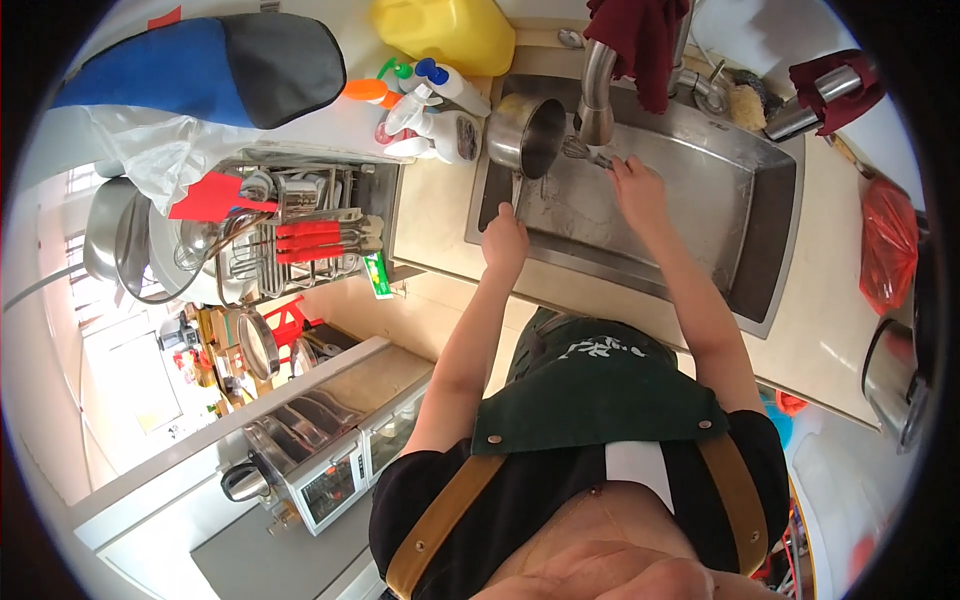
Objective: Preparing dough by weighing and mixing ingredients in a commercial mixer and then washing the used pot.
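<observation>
My left hand [505, 241] grips the handle of a small steel saucepan [504, 143] over the left end of the sink [482, 208]. The pan is tipped on its side, its mouth turned to the right. In my right hand [637, 188] is a small metal whisk [585, 152], its wire head just outside the pan's mouth. Above the whisk hangs the steel faucet [597, 95], with a dark red cloth [640, 40] draped around its upper part. Wet streaks show on the sink's bottom.
Spray bottles [440, 130] and a yellow jug [445, 32] stand behind the sink's left side. Farther left, a wire rack [255, 255] holds whisks and red-handled tools. A sponge [746, 107] sits at the back right, and a red plastic bag [888, 245] lies at the far right.
</observation>
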### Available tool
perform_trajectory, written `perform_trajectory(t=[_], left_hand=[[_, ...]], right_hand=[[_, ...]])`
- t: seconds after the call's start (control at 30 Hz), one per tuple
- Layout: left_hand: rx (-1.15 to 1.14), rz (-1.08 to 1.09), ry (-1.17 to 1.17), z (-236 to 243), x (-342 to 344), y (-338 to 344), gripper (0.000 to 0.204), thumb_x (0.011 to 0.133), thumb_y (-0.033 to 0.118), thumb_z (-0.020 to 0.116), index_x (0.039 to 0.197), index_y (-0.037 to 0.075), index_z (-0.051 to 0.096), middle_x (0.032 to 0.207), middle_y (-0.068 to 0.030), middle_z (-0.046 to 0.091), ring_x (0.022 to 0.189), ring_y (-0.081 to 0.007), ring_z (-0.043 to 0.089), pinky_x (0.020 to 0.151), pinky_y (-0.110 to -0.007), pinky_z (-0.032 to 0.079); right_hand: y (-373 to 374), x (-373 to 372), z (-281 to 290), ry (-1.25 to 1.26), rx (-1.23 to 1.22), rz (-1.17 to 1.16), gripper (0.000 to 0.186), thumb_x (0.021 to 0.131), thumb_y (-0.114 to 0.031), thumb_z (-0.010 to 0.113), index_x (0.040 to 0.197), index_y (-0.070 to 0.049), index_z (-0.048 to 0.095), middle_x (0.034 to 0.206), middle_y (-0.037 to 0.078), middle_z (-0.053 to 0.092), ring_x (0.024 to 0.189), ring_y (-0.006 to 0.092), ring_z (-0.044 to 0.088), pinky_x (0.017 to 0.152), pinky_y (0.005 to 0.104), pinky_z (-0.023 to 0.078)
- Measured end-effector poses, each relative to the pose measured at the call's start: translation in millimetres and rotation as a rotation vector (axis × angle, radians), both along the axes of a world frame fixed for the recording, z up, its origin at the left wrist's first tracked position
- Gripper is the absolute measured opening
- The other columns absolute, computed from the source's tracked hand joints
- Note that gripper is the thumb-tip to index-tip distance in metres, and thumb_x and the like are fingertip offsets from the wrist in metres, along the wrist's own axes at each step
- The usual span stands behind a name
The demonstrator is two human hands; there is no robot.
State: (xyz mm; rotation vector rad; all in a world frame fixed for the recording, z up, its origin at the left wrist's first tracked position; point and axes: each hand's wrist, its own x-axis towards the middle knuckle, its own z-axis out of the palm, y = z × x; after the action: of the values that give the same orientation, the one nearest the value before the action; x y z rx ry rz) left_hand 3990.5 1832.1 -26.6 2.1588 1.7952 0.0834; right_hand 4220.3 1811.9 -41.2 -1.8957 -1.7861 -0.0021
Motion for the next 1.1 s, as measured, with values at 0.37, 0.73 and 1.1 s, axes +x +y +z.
perform_trajectory(t=[0.37,0.73,1.1], left_hand=[[-0.086,0.013,0.038,-15,0,-2,0.020,0.075,0.011,0.055,0.083,0.001,0.039,0.068,-0.0208,0.057,0.068,-0.0376,0.057,0.059,-0.045,0.045],[-0.204,0.034,0.002,-25,8,-6,0.023,0.072,0.013,0.056,0.086,-0.001,0.043,0.074,-0.0225,0.058,0.074,-0.0377,0.057,0.064,-0.044,0.047],[-0.352,-0.047,-0.140,-29,23,-24,0.028,0.068,0.014,0.059,0.086,-0.005,0.047,0.079,-0.0273,0.056,0.081,-0.0415,0.054,0.069,-0.045,0.044]], right_hand=[[-45,18,15,0.332,0.056,-0.135,0.020,0.077,-0.017,0.058,0.093,-0.005,0.059,0.072,0.008,0.051,0.058,0.0238,0.052,0.052,0.0317,0.043],[-62,36,-25,1.512,-0.240,-0.543,0.029,0.081,-0.026,0.057,0.083,0.003,0.061,0.060,0.001,0.050,0.045,0.0097,0.044,0.043,0.0242,0.043],[-24,19,-23,0.141,-0.397,0.212,0.018,0.078,-0.018,0.051,0.081,-0.002,0.060,0.075,0.015,0.056,0.073,0.0305,0.055,0.060,0.0392,0.045]])
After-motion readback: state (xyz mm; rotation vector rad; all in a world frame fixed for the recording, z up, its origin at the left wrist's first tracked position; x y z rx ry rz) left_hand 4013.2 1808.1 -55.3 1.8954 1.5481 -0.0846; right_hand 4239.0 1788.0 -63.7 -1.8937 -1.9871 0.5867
